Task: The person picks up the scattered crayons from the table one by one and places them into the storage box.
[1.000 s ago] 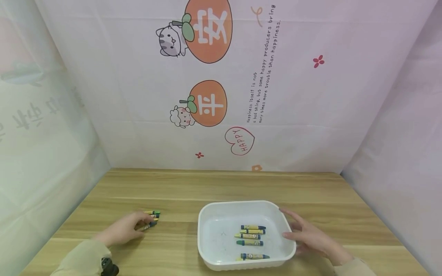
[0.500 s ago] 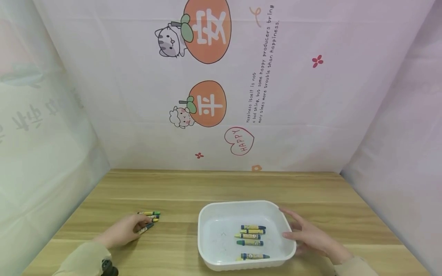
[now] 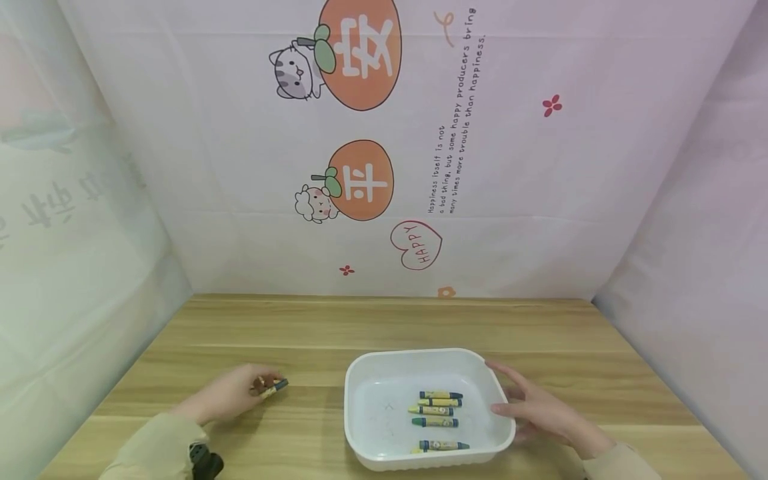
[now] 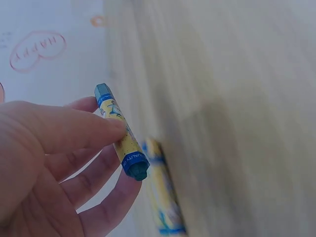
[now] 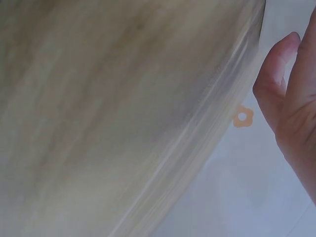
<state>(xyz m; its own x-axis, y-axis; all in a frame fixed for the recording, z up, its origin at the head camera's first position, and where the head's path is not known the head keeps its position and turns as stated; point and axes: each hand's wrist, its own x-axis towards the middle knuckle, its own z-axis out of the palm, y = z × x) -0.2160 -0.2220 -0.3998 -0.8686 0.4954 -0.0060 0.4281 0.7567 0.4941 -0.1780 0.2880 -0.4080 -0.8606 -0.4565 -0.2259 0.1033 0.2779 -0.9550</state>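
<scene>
My left hand (image 3: 237, 393) pinches a crayon (image 4: 118, 123) between thumb and fingers, at the left of the table in the head view. It has a yellow printed wrapper, blue bands and a teal tip. A second yellow-wrapped crayon (image 4: 167, 195), blurred, lies just past it in the left wrist view; my hand hides most of what lies there in the head view. At the right side of a white plastic box (image 3: 355, 437), my right hand (image 3: 543, 413) holds the wall, thumb over the rim and other fingers outside. Several crayons (image 3: 435, 411) lie inside the box, right of its middle.
The wooden table (image 3: 300, 327) extends to a printed white cloth (image 3: 504, 253) hanging at the back. More white cloth (image 3: 708, 267) hangs along both sides. Bare wood separates my left hand from the box.
My left hand has picked the teal-tipped crayon out of the small group at the left and moved slightly right and away from me. The right hand and the box have stayed in place.
</scene>
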